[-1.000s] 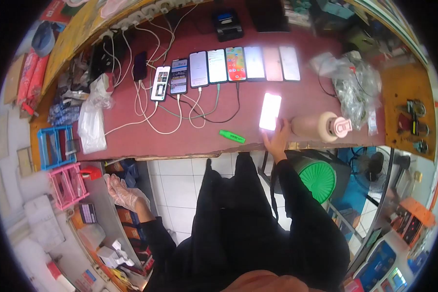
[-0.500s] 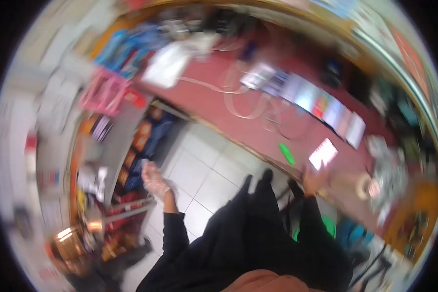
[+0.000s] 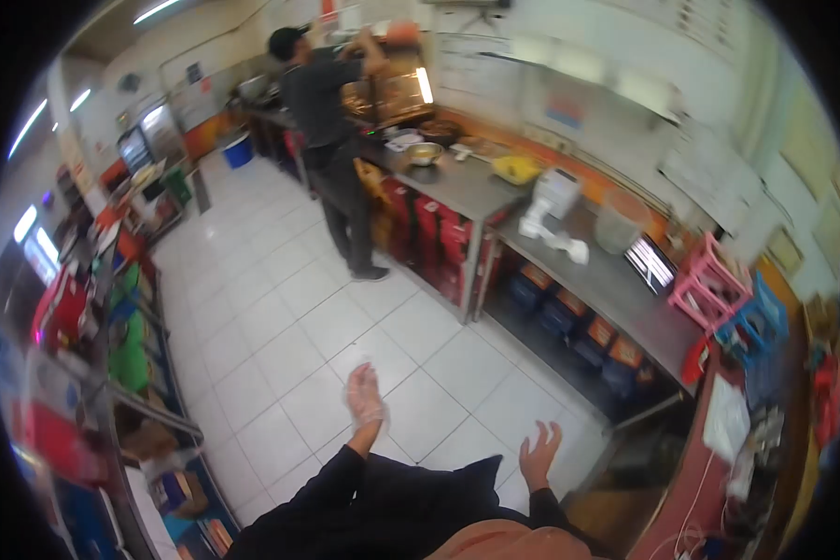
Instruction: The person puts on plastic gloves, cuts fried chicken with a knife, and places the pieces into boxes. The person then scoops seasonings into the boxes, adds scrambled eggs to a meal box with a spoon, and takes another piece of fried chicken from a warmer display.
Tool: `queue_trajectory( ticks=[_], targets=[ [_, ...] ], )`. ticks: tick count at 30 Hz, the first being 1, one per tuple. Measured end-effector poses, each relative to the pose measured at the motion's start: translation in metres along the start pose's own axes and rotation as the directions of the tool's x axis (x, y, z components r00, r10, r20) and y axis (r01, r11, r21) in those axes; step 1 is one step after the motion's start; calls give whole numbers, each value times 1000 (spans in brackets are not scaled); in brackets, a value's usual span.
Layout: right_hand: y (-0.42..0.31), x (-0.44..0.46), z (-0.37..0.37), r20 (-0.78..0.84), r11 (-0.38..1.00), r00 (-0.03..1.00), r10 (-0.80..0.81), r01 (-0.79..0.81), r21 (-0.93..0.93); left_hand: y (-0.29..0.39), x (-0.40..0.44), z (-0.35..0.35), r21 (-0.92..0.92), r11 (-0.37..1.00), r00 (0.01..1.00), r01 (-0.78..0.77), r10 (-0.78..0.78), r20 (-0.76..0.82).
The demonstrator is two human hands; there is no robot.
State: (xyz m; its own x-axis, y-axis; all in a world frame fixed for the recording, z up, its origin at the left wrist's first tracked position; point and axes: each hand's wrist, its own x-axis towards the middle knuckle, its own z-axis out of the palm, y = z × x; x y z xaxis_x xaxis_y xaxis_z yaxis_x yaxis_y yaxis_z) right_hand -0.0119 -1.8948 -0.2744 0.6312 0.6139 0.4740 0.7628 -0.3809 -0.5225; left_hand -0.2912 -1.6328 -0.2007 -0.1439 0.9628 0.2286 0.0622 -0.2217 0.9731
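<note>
My left hand [image 3: 365, 399] is held out over the white floor tiles and looks covered by a thin clear plastic glove. Its fingers are stretched out and I see nothing in them. Bare, with its fingers spread and curved, my right hand [image 3: 539, 455] hangs to the right over the floor and holds nothing. Neither hand touches anything. Nearest to the right hand is the steel counter [image 3: 616, 303], with dark blue and orange packs [image 3: 569, 322] on the shelf under it.
A co-worker [image 3: 322, 140] in dark clothes stands at the far counter, arms raised towards a lit glass display case [image 3: 397, 98]. A label printer [image 3: 555, 196], a tablet [image 3: 651, 264] and pink plastic stools [image 3: 711, 285] are on the right. Loaded shelves [image 3: 135, 350] line the left.
My view has swung left from the red table to the aisle and counters. My right hand has left the lit phone on that table. My left hand stays stretched out.
</note>
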Motion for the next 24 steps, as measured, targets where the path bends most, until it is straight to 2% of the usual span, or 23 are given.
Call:
queue_trajectory(
  ticks=[2, 3, 5, 7, 8, 9, 10, 11, 12, 13, 14, 16, 17, 18, 19, 20, 21, 22, 24],
  targets=[
    [-19, 8, 49, 249, 996, 966, -67, 52, 65, 1, 36, -36, -138, 962, 956, 236, -255, -145],
    [-19, 7, 74, 268, 995, 959, -89, 73, 71, -7, 55, -42, -141, 960, 948, 244, -266, -172],
    [-1, -2, 115, 434, 999, 901, -13, -3, 35, -25, 94, -39, -217, 946, 943, 241, -281, -179],
    [21, -6, 136, 532, 996, 844, 72, -32, -85, -32, 135, -12, -252, 946, 946, 204, -256, -197],
    [42, -11, 149, 568, 973, 794, 215, -126, -192, -36, 158, 6, -282, 946, 955, 157, -218, -200],
    [66, -6, 158, 611, 971, 766, 201, -72, -230, -44, 180, 23, -291, 945, 954, 147, -213, -211],
    [116, -14, 184, 614, 930, 768, 183, 67, -362, -55, 202, 42, -343, 932, 973, 117, -177, -149],
    [87, 6, 177, 471, 822, 697, 541, -320, -470, -63, 228, 60, -394, 915, 987, 87, -132, -89],
    [79, 43, 175, 467, 708, 544, 697, -418, -570, -62, 255, 77, -397, 915, 987, 73, -122, -100],
    [83, 70, 186, 420, 633, 482, 769, -487, -601, -57, 279, 92, -373, 920, 988, 115, -145, -53],
    [92, 93, 198, 396, 590, 446, 803, -491, -642, -57, 304, 105, -348, 924, 985, 158, -170, -5],
    [104, 157, 235, 443, 609, 451, 775, -341, -716, -70, 361, 134, -341, 933, 991, 113, -130, -26],
    [108, 189, 257, 500, 640, 465, 731, -214, -738, -71, 388, 144, -377, 917, 985, 132, -163, -51],
    [111, 223, 282, 600, 685, 491, 632, 7, -728, -71, 415, 147, -402, 904, 978, 150, -194, -72],
    [114, 256, 314, 727, 689, 508, 462, 310, -655, -69, 444, 149, -382, 913, 981, 140, -181, -75],
    [115, 292, 352, 823, 617, 498, 273, 566, -547, -69, 469, 151, -332, 936, 982, 115, -157, -103],
    [103, 329, 399, 862, 527, 490, 128, 703, -478, -71, 492, 154, -282, 954, 982, 99, -138, -125],
    [85, 377, 447, 907, 730, 384, 173, 568, -380, -79, 516, 150, -265, 957, 982, 115, -150, -115],
    [20, 462, 556, 935, 809, 356, -12, 553, -200, -101, 562, 136, -438, 893, 949, 106, -222, -223]
  ],
)
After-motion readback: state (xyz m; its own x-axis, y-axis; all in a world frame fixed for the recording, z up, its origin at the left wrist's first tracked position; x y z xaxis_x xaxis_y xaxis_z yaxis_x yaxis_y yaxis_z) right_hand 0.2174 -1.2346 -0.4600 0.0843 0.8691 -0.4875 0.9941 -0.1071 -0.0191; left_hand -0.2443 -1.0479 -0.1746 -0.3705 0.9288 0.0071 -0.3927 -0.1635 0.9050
